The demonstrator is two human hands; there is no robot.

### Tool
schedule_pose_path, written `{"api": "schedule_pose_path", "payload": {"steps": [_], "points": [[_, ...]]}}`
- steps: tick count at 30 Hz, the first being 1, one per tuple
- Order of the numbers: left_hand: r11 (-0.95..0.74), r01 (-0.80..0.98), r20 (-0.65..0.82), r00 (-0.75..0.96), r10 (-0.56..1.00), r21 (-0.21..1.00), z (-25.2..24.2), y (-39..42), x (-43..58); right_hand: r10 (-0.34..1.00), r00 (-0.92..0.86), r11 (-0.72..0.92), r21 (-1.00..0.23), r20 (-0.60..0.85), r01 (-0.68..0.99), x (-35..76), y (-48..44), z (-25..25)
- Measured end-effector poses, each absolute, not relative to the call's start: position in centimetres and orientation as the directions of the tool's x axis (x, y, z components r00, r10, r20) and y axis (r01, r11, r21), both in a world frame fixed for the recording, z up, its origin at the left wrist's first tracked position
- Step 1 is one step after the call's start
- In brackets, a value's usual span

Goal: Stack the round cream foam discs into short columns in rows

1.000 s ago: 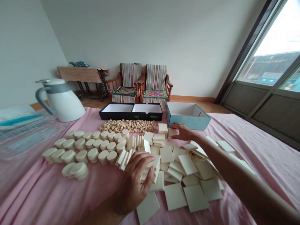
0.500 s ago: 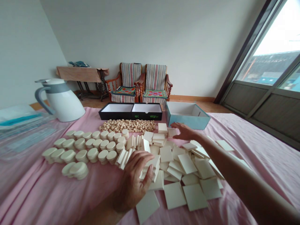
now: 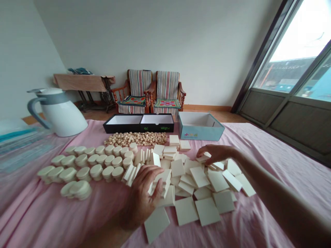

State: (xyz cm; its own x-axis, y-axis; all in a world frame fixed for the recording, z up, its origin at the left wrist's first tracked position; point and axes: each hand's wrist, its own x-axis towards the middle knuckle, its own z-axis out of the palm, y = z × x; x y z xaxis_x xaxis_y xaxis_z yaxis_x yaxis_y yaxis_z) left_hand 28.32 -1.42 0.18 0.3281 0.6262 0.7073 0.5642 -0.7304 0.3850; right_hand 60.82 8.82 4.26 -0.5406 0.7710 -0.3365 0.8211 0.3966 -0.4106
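My left hand (image 3: 144, 193) is wrapped round a short stack of pale square wooden tiles (image 3: 162, 176), its thumb at the near side. On the right, my right hand (image 3: 216, 153) curls its fingers over one pale tile (image 3: 203, 157) at the far edge of a loose heap of square tiles (image 3: 199, 176). Its fingertips are partly hidden. Leaning tiles (image 3: 131, 172) stand just left of my left hand. Beyond the heap lie two small groups of flat tiles, one a neat stack (image 3: 174, 139).
Rows of stacked round wooden discs (image 3: 83, 173) stand at left. Behind are many small wooden beads (image 3: 137, 138), a black two-part box (image 3: 122, 128) and a light blue box (image 3: 201, 132). A white jug (image 3: 64, 115) stands at the far left on the pink cloth (image 3: 108, 206).
My right hand has moved nearer, from the tile by the blue box to the far edge of the heap. My left hand keeps its hold on the stack. The view has shifted slightly right.
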Motion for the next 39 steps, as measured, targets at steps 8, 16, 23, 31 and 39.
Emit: {"api": "schedule_pose_path", "payload": {"steps": [8, 16, 23, 31, 39], "points": [[-0.743, 0.549, 0.716, 0.332, 0.614, 0.382, 0.2, -1.4, 28.2, 0.901, -0.432, 0.409, -0.429, 0.047, 0.805, 58.4, 12.1, 3.1], [-0.74, 0.544, 0.712, 0.327, 0.621, 0.395, 0.2, -1.4, 28.1, 0.918, -0.387, 0.395, -0.301, 0.086, 0.868, 55.5, 14.9, 0.7], [-0.731, 0.552, 0.702, 0.327, 0.633, 0.402, 0.1, -1.4, 28.2, 0.911, -0.368, 0.411, -0.42, 0.184, 0.809, 57.5, 12.9, 2.5], [-0.728, 0.561, 0.705, 0.325, 0.63, 0.393, 0.2, -1.2, 28.4, 0.794, -0.56, 0.434, -0.423, -0.237, 0.795, 62.5, 6.8, 6.2], [-0.729, 0.57, 0.712, 0.323, 0.623, 0.38, 0.4, -1.2, 28.4, 0.817, -0.544, 0.463, -0.343, -0.191, 0.817, 64.7, 4.7, 3.3]]}}
